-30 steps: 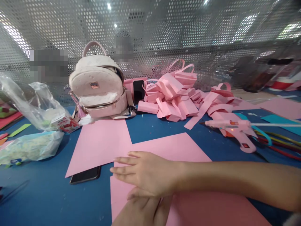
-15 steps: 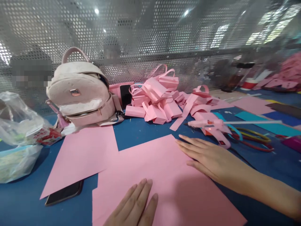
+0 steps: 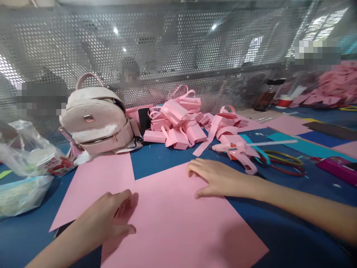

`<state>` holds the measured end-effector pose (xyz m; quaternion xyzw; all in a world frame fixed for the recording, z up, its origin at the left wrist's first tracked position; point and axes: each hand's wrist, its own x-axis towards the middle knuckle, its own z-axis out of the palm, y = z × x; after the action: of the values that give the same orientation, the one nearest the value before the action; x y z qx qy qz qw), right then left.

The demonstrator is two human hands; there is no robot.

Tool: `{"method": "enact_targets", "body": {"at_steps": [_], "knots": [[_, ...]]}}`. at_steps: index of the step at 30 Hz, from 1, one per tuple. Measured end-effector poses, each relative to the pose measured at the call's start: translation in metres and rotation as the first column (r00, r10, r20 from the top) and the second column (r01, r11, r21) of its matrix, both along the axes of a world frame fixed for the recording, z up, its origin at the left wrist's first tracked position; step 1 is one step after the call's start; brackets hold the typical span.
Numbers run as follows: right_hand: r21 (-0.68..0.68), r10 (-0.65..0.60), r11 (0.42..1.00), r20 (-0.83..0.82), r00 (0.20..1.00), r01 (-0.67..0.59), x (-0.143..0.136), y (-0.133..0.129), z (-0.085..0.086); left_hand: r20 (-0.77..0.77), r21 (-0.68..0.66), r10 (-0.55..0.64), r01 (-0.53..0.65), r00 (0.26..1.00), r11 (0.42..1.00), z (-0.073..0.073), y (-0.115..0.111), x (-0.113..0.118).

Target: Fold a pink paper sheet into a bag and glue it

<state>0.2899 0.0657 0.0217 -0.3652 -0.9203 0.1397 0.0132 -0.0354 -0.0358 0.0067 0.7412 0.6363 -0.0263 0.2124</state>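
Perforated metal panelling [image 3: 181, 44] rose beyond the far edge of the blue tabletop [image 3: 153, 160]. Well short of that edge lay the large pink sheet [image 3: 173, 223], flat, its far-left part meeting another pink sheet [image 3: 103, 175]. Over its left side, the left hand [image 3: 103, 216] had curled fingers, thumb apart; whether it touched the paper, I cannot tell. Over its far corner, the right hand [image 3: 214, 176] had bent fingers close together and thumb spread, perhaps to steady that corner. Just beyond lay the glue gun [image 3: 237, 149], probably put there for easy reach. Along the tabletop's far edge, the backpack [image 3: 95, 119] and folded pink pieces [image 3: 178, 119] seemed set back to leave working room.
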Motion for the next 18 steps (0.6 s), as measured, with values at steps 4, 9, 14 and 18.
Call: {"method": "enact_targets", "body": {"at_steps": [4, 9, 14, 18], "knots": [[-0.069, 0.085, 0.994, 0.024, 0.996, -0.084, 0.000, 0.004, 0.003, 0.094, 0.037, -0.042, 0.038, 0.995, 0.999, 0.002, -0.006, 0.000], [0.025, 0.160, 0.987, -0.035, 0.987, -0.159, 0.004, 0.002, 0.014, 0.131, 0.092, -0.038, 0.026, 0.991, 0.995, 0.010, -0.005, 0.003], [0.241, 0.185, 0.951, 0.049, 0.981, -0.192, 0.004, -0.005, 0.010, 0.015, 0.269, -0.064, 0.058, 0.998, 0.961, 0.006, -0.001, 0.018], [0.266, 0.220, 0.937, 0.049, 0.974, -0.225, -0.011, -0.014, -0.001, -0.080, 0.329, -0.173, 0.190, 0.982, 0.925, 0.003, 0.002, 0.038]]}}
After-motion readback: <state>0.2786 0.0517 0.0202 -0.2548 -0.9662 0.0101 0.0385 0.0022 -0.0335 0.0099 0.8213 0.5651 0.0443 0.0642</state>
